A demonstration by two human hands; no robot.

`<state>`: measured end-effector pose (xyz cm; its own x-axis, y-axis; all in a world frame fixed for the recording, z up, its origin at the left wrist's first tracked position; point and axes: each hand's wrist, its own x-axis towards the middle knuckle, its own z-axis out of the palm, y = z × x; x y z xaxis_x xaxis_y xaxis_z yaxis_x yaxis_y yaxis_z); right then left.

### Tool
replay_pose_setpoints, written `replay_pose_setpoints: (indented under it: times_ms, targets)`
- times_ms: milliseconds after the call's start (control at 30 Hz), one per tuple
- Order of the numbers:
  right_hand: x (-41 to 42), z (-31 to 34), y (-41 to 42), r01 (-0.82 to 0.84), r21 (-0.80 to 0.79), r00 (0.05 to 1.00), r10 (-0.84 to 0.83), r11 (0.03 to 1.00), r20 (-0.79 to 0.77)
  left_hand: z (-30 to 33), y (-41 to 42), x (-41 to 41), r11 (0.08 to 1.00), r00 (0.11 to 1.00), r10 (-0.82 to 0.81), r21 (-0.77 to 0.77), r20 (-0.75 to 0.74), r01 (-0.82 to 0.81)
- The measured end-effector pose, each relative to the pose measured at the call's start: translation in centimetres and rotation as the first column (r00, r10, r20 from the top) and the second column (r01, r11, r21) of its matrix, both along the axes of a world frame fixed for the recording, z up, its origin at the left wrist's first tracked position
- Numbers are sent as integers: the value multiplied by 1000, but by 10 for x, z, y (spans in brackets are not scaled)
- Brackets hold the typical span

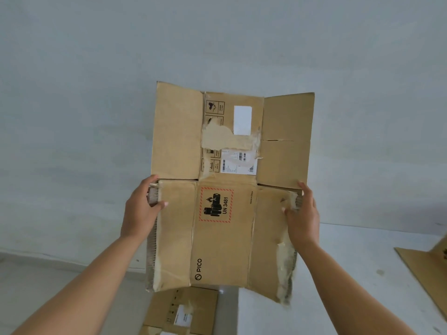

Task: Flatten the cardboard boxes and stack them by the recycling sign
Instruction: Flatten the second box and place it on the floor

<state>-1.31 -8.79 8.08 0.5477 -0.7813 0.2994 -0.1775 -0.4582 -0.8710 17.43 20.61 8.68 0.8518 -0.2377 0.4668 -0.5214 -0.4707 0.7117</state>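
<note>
I hold an opened-out brown cardboard box (222, 247) up in front of me, its flaps spread and its upper half bent away. It carries a red-hatched UN 3481 battery mark, the word PICO, torn paper and white labels. My left hand (141, 209) grips its torn left edge. Its torn right edge is gripped by my right hand (302, 213). Below it another cardboard box (183, 310) with a white label lies on the floor. No recycling sign is in view.
A pale wall (96, 93) fills the background. A white surface (350, 274) spreads at the lower right, with another cardboard piece (425, 267) at its right edge. Light floor (48, 274) shows at the lower left.
</note>
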Motion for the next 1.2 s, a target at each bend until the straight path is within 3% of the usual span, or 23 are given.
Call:
replay_pose_setpoints:
  times_ms: [300,533,1000,1200]
  targets:
    - [78,-16,112,37,57,999,-38,998,22,0,106,78,1000,1000,25,14,8,-25]
    - [120,-58,171,7,97,999,-3,995,-45,-46,171,123,998,996,44,54,-84,-39]
    - [132,-261,196,37,250,870,92,967,-484,-247,198,145,919,907,74,381,-414,99]
    - [133,-384,189,56,291,785,138,955,-603,-374,194,147,890,817,92,416,-569,190]
